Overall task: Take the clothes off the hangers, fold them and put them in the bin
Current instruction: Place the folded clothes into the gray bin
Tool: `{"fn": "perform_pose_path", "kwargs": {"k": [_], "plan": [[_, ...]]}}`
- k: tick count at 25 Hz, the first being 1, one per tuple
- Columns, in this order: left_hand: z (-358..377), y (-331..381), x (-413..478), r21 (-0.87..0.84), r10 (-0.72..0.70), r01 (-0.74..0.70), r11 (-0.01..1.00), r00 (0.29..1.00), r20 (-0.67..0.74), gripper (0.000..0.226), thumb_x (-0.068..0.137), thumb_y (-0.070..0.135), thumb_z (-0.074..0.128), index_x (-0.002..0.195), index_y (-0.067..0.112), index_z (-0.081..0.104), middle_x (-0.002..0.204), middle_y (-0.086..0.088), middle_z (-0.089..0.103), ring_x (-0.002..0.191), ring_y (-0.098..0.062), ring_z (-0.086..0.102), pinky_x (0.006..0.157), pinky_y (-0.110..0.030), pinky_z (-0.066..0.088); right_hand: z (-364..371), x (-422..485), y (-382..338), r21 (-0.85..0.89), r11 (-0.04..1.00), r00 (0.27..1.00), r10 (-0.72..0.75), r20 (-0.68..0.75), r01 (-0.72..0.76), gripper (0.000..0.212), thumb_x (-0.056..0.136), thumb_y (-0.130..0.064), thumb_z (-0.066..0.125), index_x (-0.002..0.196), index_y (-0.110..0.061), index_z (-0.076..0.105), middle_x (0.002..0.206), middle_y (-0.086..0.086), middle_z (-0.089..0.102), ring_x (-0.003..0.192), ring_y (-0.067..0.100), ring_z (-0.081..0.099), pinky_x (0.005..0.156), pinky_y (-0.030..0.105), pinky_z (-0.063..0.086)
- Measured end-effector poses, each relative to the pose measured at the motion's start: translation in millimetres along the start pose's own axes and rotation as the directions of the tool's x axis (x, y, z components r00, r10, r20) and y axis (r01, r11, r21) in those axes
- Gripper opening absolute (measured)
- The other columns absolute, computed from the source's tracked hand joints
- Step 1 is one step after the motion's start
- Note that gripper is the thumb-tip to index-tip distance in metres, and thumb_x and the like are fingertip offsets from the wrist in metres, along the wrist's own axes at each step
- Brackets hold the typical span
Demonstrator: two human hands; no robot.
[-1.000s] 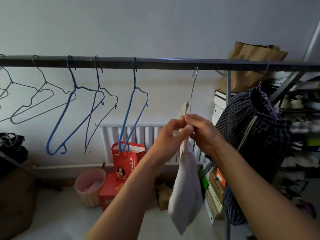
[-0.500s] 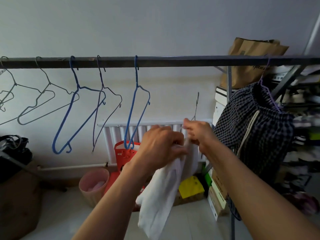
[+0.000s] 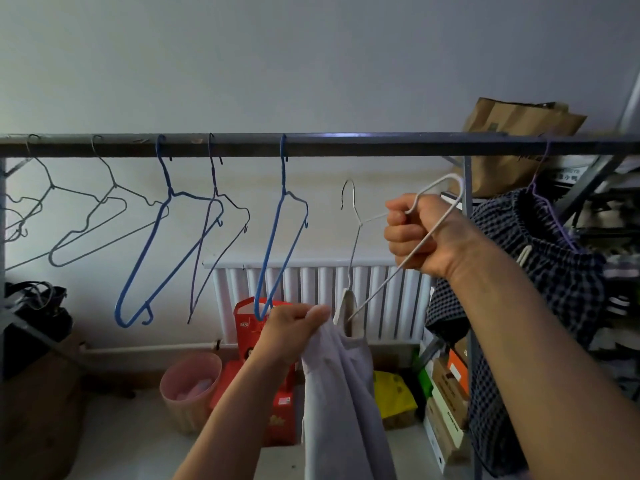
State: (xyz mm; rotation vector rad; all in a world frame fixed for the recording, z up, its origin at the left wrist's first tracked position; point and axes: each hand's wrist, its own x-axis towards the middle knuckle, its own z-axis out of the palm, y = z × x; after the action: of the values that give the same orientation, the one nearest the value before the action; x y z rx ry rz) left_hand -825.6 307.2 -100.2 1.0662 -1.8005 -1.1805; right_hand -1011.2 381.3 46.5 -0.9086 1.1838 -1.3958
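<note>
My right hand [image 3: 417, 233] grips a white wire hanger [image 3: 355, 244] off the rail, tilted, its hook below the bar. One end of the hanger is still tucked into a pale white garment [image 3: 346, 393] that hangs down at centre. My left hand [image 3: 294, 327] pinches the top edge of that garment. A dark checked garment [image 3: 540, 271] hangs on a purple hanger at the right of the dark rail [image 3: 311, 145]. A pink ribbed bin [image 3: 190, 389] stands on the floor below left.
Several bare wire hangers, grey and blue [image 3: 166, 237], hang along the rail to the left. A white radiator [image 3: 311, 299] lines the wall. Red boxes [image 3: 256, 341], shoe boxes [image 3: 446, 403] and a brown paper bag [image 3: 512, 147] crowd the right side. A brown carton [image 3: 38, 403] sits at left.
The white hanger has come off the rail and now sits tilted in my right hand. My left hand has dropped lower, pulling the pale garment down off the hanger.
</note>
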Motion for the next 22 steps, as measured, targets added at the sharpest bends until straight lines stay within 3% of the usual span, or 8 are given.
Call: {"fn": "perform_pose_path", "kwargs": {"k": [2,4,6,8,11,15,18,22], "plan": [[-2,-11,4,-0.069,-0.054,0.047,0.997,0.993,-0.104,0.040,0.087,0.032,0.064,0.068,-0.003,0.058,0.066,-0.010,0.051,0.065,-0.019,0.049,0.064,-0.034,0.043,3,-6,-17,-0.018,1.000,0.998,-0.005,0.067,0.006,0.040,0.092,-0.022,0.041,0.053,-0.021,0.033,0.035,-0.007,0.022,0.027,0.006,0.018,0.035,0.015,0.011],[-3,-17,4,-0.124,-0.103,0.081,0.989,0.978,-0.179,0.037,0.088,0.029,0.062,0.063,0.003,0.059,0.064,-0.009,0.050,0.066,-0.019,0.048,0.065,-0.036,0.042,3,-12,-28,-0.190,0.982,0.994,0.035,0.106,-0.014,0.043,0.093,-0.021,0.040,0.050,-0.020,0.034,0.035,-0.005,0.023,0.028,0.007,0.018,0.036,0.016,0.012],[-2,-18,2,-0.159,-0.136,0.105,0.982,0.971,-0.197,0.043,0.092,0.025,0.061,0.050,0.017,0.054,0.057,-0.001,0.044,0.063,-0.017,0.043,0.063,-0.034,0.036,1,-14,-31,-0.375,0.926,0.988,0.082,0.128,-0.028,0.047,0.093,-0.019,0.040,0.047,-0.020,0.036,0.035,-0.004,0.024,0.029,0.008,0.018,0.038,0.019,0.010],[0,-17,1,-0.173,-0.145,0.112,0.978,0.971,-0.192,0.045,0.092,0.025,0.061,0.048,0.019,0.052,0.054,0.001,0.045,0.060,-0.015,0.044,0.061,-0.032,0.037,1,-13,-32,-0.366,0.930,0.986,0.081,0.145,-0.022,0.047,0.093,-0.019,0.039,0.047,-0.019,0.037,0.035,-0.004,0.024,0.030,0.008,0.018,0.040,0.021,0.010],[3,-15,-1,-0.215,-0.141,0.098,0.972,0.971,-0.191,0.044,0.092,0.022,0.064,0.048,0.018,0.057,0.053,-0.001,0.052,0.057,-0.012,0.050,0.058,-0.028,0.043,3,-11,-31,-0.290,0.953,0.997,-0.074,0.038,0.082,0.041,0.094,-0.017,0.039,0.053,-0.018,0.035,0.038,-0.003,0.025,0.031,0.008,0.019,0.037,0.019,0.012],[0,-9,-6,-0.287,-0.111,0.069,0.956,0.985,-0.134,0.030,0.090,0.021,0.066,0.061,0.012,0.068,0.063,-0.008,0.063,0.063,-0.016,0.061,0.064,-0.029,0.052,10,5,-26,-0.342,0.875,0.919,-0.387,-0.071,0.342,0.035,0.095,-0.014,0.042,0.060,-0.016,0.037,0.049,0.002,0.034,0.042,0.011,0.023,0.045,0.026,0.012],[-5,-4,-10,-0.432,-0.101,0.059,0.900,0.992,-0.075,0.023,0.090,0.019,0.066,0.069,0.014,0.075,0.071,-0.011,0.069,0.074,-0.024,0.067,0.075,-0.037,0.056,12,35,-24,-0.401,0.854,0.892,-0.422,-0.163,0.331,0.031,0.093,-0.014,0.042,0.063,-0.018,0.036,0.054,0.005,0.034,0.045,0.013,0.022,0.045,0.024,0.014],[-17,4,-17,-0.610,-0.109,0.076,0.789,0.994,-0.016,0.019,0.091,0.014,0.062,0.084,0.002,0.075,0.087,-0.022,0.070,0.082,-0.030,0.067,0.079,-0.040,0.054,7,63,-14,-0.456,0.855,0.901,-0.376,-0.217,0.247,0.029,0.089,-0.009,0.040,0.062,-0.017,0.034,0.057,0.009,0.030,0.042,0.014,0.020,0.040,0.019,0.016]]}}
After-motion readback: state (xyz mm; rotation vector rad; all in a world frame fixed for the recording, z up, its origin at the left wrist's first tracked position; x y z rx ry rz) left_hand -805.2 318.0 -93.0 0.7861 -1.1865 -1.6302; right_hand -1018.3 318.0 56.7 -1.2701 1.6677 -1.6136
